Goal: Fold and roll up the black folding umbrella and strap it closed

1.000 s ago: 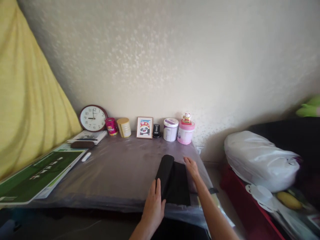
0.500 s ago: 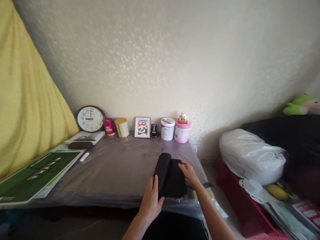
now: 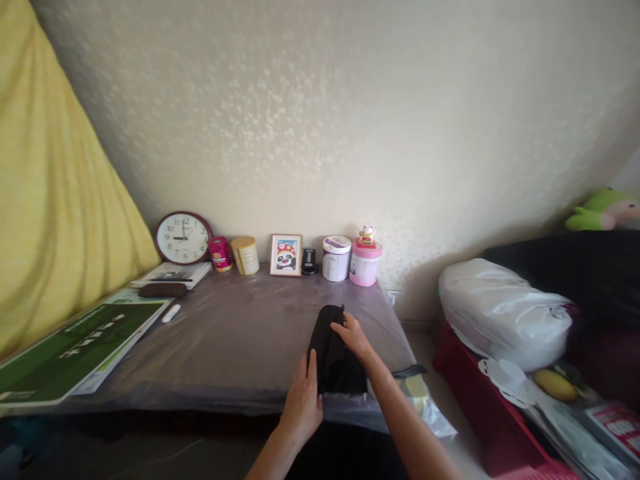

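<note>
A black folded cloth (image 3: 331,350) lies near the front right of a table (image 3: 240,340) covered in clear plastic. My left hand (image 3: 303,400) presses flat against the cloth's near left end, fingers together. My right hand (image 3: 353,335) rests on top of the cloth's right part, fingers curled over the fold. The cloth's right flap is now narrow, mostly under my right hand.
Along the back wall stand a round clock (image 3: 181,238), a red tin (image 3: 219,253), a gold tin (image 3: 245,255), a panda picture frame (image 3: 286,255), a white tub (image 3: 335,258) and a pink tub (image 3: 365,261). A green board (image 3: 75,347) lies left. A white bag (image 3: 503,310) sits right.
My right hand has moved left from the cloth's right edge onto its top, carrying the flat right flap over the roll. The cloth looks narrower. My left hand has stayed put.
</note>
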The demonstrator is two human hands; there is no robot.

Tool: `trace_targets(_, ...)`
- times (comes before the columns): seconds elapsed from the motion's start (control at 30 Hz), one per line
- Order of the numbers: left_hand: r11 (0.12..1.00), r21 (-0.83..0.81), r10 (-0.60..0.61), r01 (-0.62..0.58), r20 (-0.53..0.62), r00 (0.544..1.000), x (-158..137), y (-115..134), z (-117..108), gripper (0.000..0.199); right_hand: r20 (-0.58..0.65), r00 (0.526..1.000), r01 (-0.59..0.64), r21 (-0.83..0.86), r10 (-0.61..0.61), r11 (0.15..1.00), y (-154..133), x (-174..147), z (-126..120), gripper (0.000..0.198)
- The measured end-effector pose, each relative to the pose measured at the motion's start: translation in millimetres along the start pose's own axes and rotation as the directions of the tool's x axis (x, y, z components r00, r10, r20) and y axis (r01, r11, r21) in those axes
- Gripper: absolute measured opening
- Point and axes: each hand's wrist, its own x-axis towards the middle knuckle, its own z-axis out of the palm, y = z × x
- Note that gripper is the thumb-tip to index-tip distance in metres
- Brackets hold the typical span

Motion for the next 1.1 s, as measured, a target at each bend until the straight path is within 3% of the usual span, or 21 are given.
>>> trace_targets(0.23,1.000,0.013,-0.025,0.025,0.028,0.999,0.4,0.1,-0.5,0.082,0.009,0.998,-0.057,-0.056,0.058,0.997,-2.5,10.5,26.0,0.053)
trace_targets(0.37,0.999,-0.037,-0.029,0.030,0.029,0.999,2.3,-1.3,-0.2,0.081,0.067,0.994,-0.079,-0.098,0.086,0.992,-6.0,10.4,35.0,0.051)
trace_targets(0.57,0.996,-0.082,-0.023,0.021,-0.024,0.999,1.6,-5.9,6.6,0.083,0.091,0.996,-0.001,-0.234,0.023,0.972,-8.9,10.8,37.6,0.043)
trace_targets(0.77,0.992,-0.093,0.074,-0.089,-0.153,0.985,-0.9,-9.7,7.9,0.095,0.212,0.970,0.179,-0.291,-0.119,0.940,-15.2,1.4,37.2,0.019)
trace_targets(0.97,0.996,0.090,-0.011,0.014,-0.031,0.999,-3.5,-4.7,3.2,0.081,0.221,0.938,0.328,-0.328,-0.266,0.886,-15.5,-15.8,37.8,0.018)
trace_targets(1.03,0.993,0.112,-0.033,0.036,-0.025,0.999,-3.4,-5.1,5.7,0.077,0.189,0.894,0.449,-0.360,-0.407,0.818,-9.3,-21.4,37.6,0.020)
trace_targets(1.1,0.992,0.120,-0.042,0.045,-0.021,0.999,-2.8,-6.7,10.0,0.075,0.166,0.806,0.582,-0.396,-0.567,0.711,-0.9,-24.1,37.3,0.022)
